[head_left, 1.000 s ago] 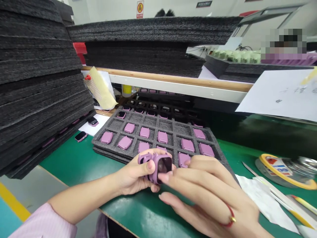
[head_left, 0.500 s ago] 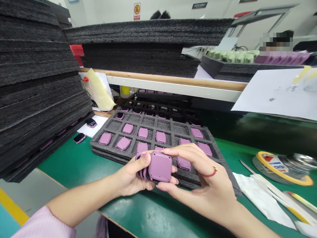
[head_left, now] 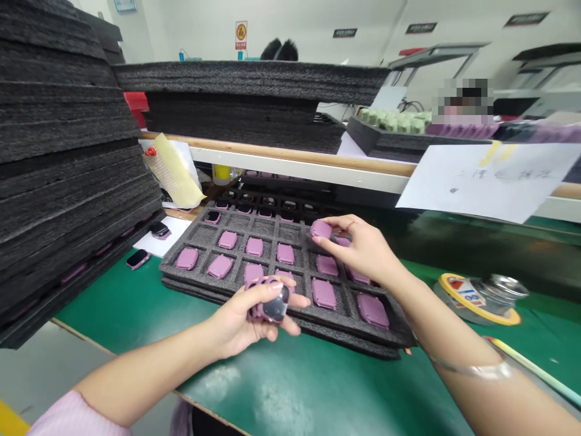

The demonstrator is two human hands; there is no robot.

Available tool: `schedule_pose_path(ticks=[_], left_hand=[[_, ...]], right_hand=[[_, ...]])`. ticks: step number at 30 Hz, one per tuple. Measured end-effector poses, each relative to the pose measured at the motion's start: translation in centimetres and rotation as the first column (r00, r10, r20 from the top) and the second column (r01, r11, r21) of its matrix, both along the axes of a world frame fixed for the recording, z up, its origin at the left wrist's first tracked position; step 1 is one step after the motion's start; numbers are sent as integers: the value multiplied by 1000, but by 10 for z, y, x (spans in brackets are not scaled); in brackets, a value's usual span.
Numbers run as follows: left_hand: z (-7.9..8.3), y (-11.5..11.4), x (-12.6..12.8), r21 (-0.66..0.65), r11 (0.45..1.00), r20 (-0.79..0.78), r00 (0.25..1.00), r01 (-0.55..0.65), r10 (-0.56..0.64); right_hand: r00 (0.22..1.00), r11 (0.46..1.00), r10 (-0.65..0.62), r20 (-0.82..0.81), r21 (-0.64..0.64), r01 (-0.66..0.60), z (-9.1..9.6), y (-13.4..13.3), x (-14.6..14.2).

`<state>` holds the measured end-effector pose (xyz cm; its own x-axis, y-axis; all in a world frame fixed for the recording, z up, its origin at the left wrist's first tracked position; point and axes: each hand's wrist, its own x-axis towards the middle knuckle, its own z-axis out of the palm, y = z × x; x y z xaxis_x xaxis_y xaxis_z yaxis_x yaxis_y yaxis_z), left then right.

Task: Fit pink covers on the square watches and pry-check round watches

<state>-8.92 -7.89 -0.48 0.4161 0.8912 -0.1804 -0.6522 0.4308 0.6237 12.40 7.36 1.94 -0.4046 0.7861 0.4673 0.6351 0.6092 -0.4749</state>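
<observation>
- Gripping a pink smartwatch (head_left: 267,303) in your left hand (head_left: 236,324), you have your fingers curled closed around it, its dark glass face turned up, over the near edge of the foam tray.
- Your right hand (head_left: 363,248) pinches a pink watch case (head_left: 321,229) between thumb and fingertips above the tray's right side, well apart from your left hand.
- A thin silver bangle (head_left: 472,369) circles your right wrist, and a pale pink sleeve (head_left: 72,418) covers your left arm.
- Your dark grey foam tray (head_left: 169,264) sits on a second tray on the green bench (head_left: 290,387), with pink watch cases lying singly in its compartments.
- Just left of the tray, two loose watches (head_left: 149,245) lie on or near a white sheet (head_left: 157,239), beside a tall stack of foam trays (head_left: 68,121).
- On your right, a yellow-rimmed tape roll (head_left: 476,300) lies on the bench.
- Beyond the tray, a wood-topped white rail (head_left: 281,154) runs across, with a paper sheet (head_left: 490,181) hanging over it.
- Farthest off, another foam stack (head_left: 249,79) rests above the rail, below a wall sign (head_left: 241,35).
</observation>
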Motion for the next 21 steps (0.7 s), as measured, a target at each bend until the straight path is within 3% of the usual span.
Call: schedule_pose_path(ticks=[3,5,8,10,11,13,15,21], left_hand=[[0,0,-2,45,999,1,1000,21,-21],[1,0,-2,52,999,-5,1000,14,-14],[4,-2,1,-26,999,-14,999,-38,37],[5,-2,3,-102,993,7,998,-58,59],[6,-1,4,-124,990,28,998,-60,64],[6,0,6,-121,992,69,997,-33,42],[4,1,7,-86,996,96,995,-10,18],[0,1,6,-93,996,132,991,-5,17]], right_hand=[[1000,998,21,20,-52,-20,-15,25,7],[1000,998,27,-5,-57,-27,-16,25,7],[995,1000,3,-96,-27,-6,-5,-1,-1],[987,998,56,-152,-9,-58,7,-31,-10],[977,992,122,-173,2,-124,13,-48,-14],[894,908,419,-159,73,-413,20,-78,-23],[835,836,544,-81,135,-532,21,-100,-29],[844,827,533,-54,240,-508,9,-111,-36]])
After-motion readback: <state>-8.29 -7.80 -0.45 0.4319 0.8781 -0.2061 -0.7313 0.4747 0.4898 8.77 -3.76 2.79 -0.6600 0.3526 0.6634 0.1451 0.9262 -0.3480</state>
